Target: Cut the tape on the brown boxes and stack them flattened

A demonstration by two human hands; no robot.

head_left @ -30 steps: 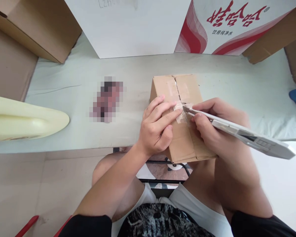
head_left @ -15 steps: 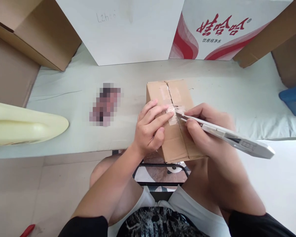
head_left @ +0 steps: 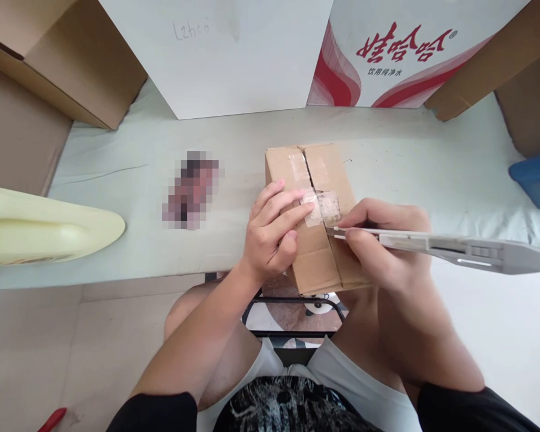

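A small cardboard box (head_left: pixel 315 258) rests partly over the near edge of the cloth-covered surface, with a dark seam down its top. Strips of clear tape (head_left: pixel 329 206) stick across that seam. My left hand (head_left: pixel 273 228) lies on the left part of the lid, fingers stretched out and their tips on the tape. Pinched in my right hand (head_left: pixel 382 237) is a white utility knife (head_left: pixel 468 249). Its blade tip is at the seam, just below the tape, and its handle points off to the right.
A tall white box (head_left: pixel 234 60) and a white and red printed carton (head_left: pixel 378 66) stand at the back. Cardboard boxes (head_left: pixel 90 66) are on the left. A pale yellow object (head_left: pixel 54 228), a pixelated item (head_left: pixel 191 192) and a blue container (head_left: pixel 537 180) lie around.
The knife tip has come down the seam towards me, off the tape. Its handle has swung up to nearly level and further right. My left hand has barely moved.
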